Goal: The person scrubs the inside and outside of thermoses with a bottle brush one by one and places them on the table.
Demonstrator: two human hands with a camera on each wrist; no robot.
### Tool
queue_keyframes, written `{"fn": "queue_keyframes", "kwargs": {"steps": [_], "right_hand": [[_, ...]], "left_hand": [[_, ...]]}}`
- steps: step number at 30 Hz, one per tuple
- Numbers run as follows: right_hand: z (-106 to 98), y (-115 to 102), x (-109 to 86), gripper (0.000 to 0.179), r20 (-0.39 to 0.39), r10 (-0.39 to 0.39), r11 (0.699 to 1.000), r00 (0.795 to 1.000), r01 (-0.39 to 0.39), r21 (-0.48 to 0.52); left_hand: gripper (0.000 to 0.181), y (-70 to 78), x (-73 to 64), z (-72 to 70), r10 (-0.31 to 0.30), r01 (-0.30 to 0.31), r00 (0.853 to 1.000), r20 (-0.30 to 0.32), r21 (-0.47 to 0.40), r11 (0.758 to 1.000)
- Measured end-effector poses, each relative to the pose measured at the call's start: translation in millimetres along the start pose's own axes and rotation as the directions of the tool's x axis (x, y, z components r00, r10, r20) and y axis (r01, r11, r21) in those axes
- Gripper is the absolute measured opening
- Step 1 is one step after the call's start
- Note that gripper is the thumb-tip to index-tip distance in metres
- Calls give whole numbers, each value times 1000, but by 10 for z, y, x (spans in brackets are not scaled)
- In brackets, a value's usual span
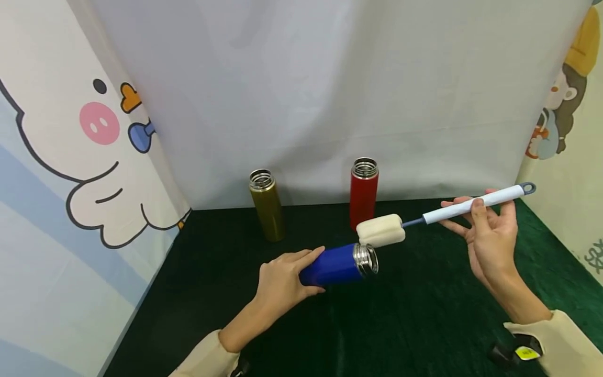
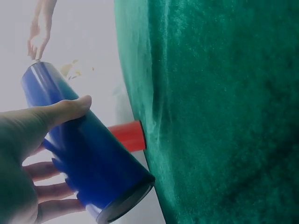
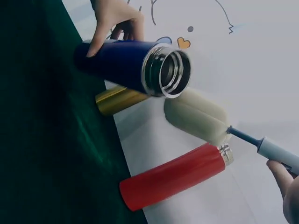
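Note:
My left hand (image 1: 282,280) grips a blue bottle (image 1: 332,266) around its lower body, thumb on one side and fingers on the other. The bottle lies tilted nearly level, its bare steel mouth pointing right; no lid is on it. In my right hand (image 1: 492,241) is a bottle brush, pinched by its white handle (image 1: 452,212) between thumb and fingers. Its cream sponge head (image 1: 381,230) points left and overlaps the upper rim of the bottle mouth in the head view. In the right wrist view the sponge (image 3: 196,116) sits outside the mouth, just beside the rim.
A gold bottle (image 1: 267,209) and a red bottle (image 1: 363,193), both lidless, stand upright at the back of the dark green cloth (image 1: 400,324). A white curtain (image 1: 301,94) hangs right behind them. Printed cartoon panels (image 1: 56,157) flank the table.

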State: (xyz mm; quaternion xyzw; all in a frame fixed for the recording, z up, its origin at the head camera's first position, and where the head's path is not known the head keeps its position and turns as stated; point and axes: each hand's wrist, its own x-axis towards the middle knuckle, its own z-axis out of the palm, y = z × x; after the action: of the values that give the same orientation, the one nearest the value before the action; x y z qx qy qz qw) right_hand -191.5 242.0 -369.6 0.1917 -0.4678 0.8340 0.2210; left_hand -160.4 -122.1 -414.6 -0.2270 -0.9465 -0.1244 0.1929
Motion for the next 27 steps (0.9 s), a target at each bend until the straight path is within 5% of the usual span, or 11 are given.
{"fn": "queue_keyframes", "kwargs": {"steps": [4, 7, 13, 15, 17, 19, 20, 22, 24, 27], "right_hand": [[-38, 7, -61, 18, 45, 20, 993, 999, -15, -118], [-41, -6, -90, 15, 95, 63, 995, 993, -55, -82], [0, -32, -90, 12, 117, 150, 978, 982, -164, 128], [22, -14, -75, 11, 93, 178, 953, 980, -195, 230], [49, 14, -59, 11, 65, 218, 915, 974, -227, 332], [77, 51, -40, 11, 37, 269, 871, 963, -259, 418], [93, 73, -32, 12, 22, 295, 852, 955, -274, 446], [125, 128, -25, 16, 5, 351, 822, 936, -311, 478], [150, 188, -24, 19, -8, 411, 792, 912, -353, 498], [167, 277, -31, 24, -12, 511, 728, 860, -425, 539]], "left_hand": [[83, -36, 21, -5, -49, 49, 998, -48, -10, 999], [83, -57, 35, 1, -76, 76, 997, -31, -5, 997], [83, -43, 36, 32, -87, 88, 996, 33, -44, 995], [82, -36, 45, 37, -100, 108, 993, 65, -124, 986], [82, -39, 62, 46, -127, 160, 983, 133, -276, 948], [82, -49, 85, 71, -135, 241, 961, 242, -486, 840], [82, -52, 92, 85, -133, 296, 942, 307, -582, 757], [81, -53, 101, 124, -107, 425, 889, 444, -718, 551], [77, -43, 106, 168, -60, 533, 833, 550, -770, 350], [69, -6, 100, 229, -4, 627, 774, 633, -766, 143]]}}
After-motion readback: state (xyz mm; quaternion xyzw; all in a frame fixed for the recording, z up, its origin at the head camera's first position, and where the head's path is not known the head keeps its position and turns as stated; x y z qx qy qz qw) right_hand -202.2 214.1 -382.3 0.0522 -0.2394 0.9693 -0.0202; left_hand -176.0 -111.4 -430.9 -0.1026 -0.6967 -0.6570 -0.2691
